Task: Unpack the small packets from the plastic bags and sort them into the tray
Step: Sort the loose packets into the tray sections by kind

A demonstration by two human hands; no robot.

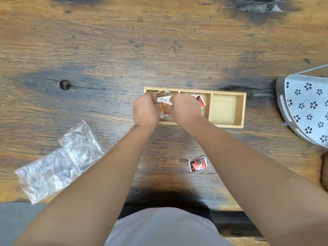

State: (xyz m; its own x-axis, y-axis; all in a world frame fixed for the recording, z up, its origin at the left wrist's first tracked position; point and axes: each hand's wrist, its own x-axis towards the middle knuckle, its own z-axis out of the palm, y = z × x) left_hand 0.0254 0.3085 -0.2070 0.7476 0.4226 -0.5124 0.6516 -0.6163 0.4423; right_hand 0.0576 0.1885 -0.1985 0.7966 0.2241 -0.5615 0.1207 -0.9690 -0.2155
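A wooden tray [243,110] with three compartments lies at the table's centre. My left hand [145,110] and my right hand [185,108] are both over its left compartment, fingers closed on brown and white packets [164,103]. Red packets [200,101] lie in the middle compartment, partly hidden by my right hand. The right compartment holds nothing. One red packet [197,164] lies loose on the table, nearer to me than the tray. Two crumpled clear plastic bags [60,164] lie at the left.
A grey object with a flower-patterned surface [305,107] sits at the right edge of the wooden table [106,50]. A brown thing [324,171] peeks in at the far right. The table's near edge runs just in front of my body.
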